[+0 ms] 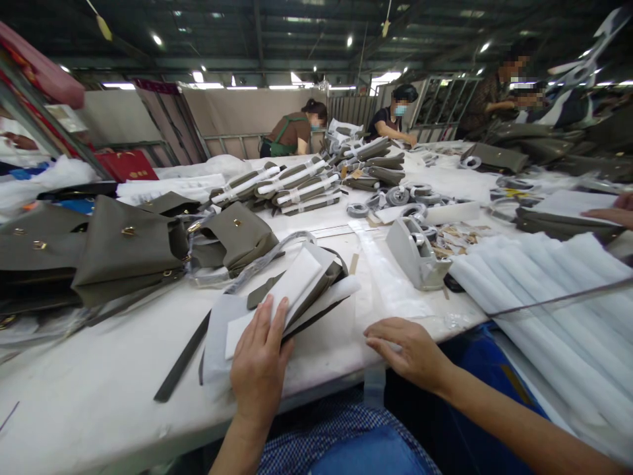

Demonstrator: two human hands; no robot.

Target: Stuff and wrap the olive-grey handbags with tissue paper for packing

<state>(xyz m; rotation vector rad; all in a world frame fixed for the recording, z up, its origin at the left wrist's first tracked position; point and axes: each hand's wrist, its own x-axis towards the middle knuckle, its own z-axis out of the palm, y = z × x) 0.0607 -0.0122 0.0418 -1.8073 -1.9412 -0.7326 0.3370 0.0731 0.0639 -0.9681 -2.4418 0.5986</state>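
My left hand (pixel 262 356) lies on a strip of white padding (pixel 297 277) on top of a folded olive-grey handbag (pixel 321 287), its fingers stretched out and pressing lightly. The bag rests at a slant, with thin white foam sheet around it and a wrapped handle looping out behind. A dark strap (pixel 182 356) sticks out to the left. At the table's front edge, apart from the bag, hovers my right hand (pixel 410 349); its fingers are extended, thumb a little away, and I see nothing in them. Beyond it stands a grey tape dispenser (pixel 415 257).
Unwrapped olive handbags (pixel 128 241) crowd the left of the white table (pixel 99 369). Padded bags (pixel 297 185) are piled behind. Foam sheets (pixel 554 310) lie stacked at right. Rolled straps (pixel 398 196) sit mid-table. Co-workers (pixel 291 135) work across the table; another person's hand (pixel 613 212) is at right.
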